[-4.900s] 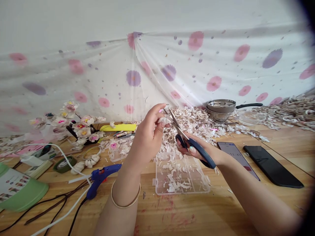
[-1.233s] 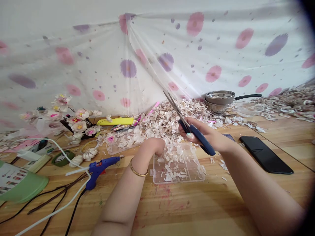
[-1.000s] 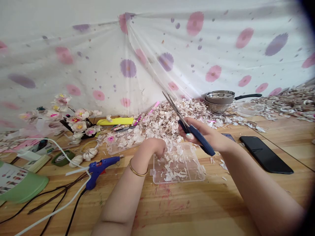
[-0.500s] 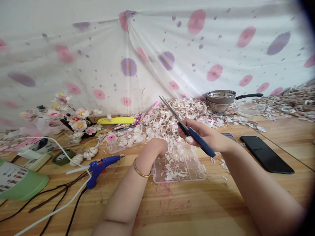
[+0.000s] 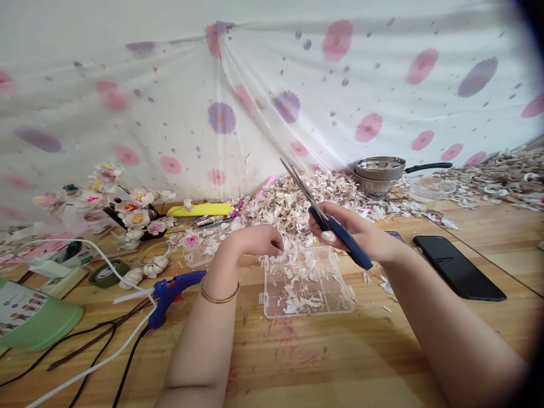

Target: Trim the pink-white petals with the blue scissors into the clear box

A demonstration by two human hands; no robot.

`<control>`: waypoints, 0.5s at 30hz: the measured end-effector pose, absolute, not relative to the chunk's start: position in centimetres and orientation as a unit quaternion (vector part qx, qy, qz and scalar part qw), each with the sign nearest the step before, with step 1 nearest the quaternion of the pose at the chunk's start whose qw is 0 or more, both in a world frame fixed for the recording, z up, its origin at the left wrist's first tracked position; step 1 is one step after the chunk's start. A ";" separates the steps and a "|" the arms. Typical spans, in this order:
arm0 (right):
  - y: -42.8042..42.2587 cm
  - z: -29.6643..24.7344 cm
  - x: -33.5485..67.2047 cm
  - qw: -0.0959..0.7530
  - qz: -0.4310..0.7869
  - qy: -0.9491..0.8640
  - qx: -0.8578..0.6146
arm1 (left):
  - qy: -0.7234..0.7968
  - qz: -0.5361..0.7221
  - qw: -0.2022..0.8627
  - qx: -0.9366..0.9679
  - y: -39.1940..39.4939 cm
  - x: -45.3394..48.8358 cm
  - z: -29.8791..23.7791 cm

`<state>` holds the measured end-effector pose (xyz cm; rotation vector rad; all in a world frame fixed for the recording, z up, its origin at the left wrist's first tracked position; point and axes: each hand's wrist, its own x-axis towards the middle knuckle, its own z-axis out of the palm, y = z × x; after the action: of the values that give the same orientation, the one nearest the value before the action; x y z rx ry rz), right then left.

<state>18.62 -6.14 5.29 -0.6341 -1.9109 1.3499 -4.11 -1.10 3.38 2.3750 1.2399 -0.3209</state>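
Scissors with dark blue handles are grasped by the fingers of your right hand; the blades point away from these fingers, up and to the left, and stand slightly apart. The fingers of your left hand are curled downward, but their tips are turned from the view, so I cannot tell if they pinch something. On this wrist you wear a gold-coloured bangle. Just below your left fingers, and extending to the right of them, a clear plastic compartment box lies on the wooden tabletop, with thin white flakes scattered in it. Beyond the fingers of both hands there is a big heap of similar flakes. Behind your right fingers and to the right, a black-handled saucepan rests upon a metal bowl. Nearer, to the right of these fingers, a black smartphone lies flat. To the left of your left fingers there are a blue glue gun, two garlic bulbs near it, and, farther away, artificial flowers.
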 end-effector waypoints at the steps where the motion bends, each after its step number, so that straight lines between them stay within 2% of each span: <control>1: -6.1 5.3 18.6 0.362 0.526 -0.731 -0.241 | 0.439 -0.078 0.224 0.867 -1.4 -4.6 4.0; 6: -6.1 5.2 18.6 0.422 0.486 -0.720 -0.261 | 0.332 0.181 0.294 0.878 -3.5 -5.4 6.5; 9: -5.8 4.9 18.7 0.444 0.455 -0.717 -0.287 | 0.273 0.237 0.304 0.881 -4.8 -5.2 7.4; 15: -5.9 4.5 18.8 0.467 0.466 -0.688 -0.303 | 0.240 0.291 0.254 0.891 -6.4 -4.9 8.2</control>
<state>18.77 -5.86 4.52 -0.7425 -1.6875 1.1421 -4.93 -6.42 8.23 2.4206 0.6517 0.7916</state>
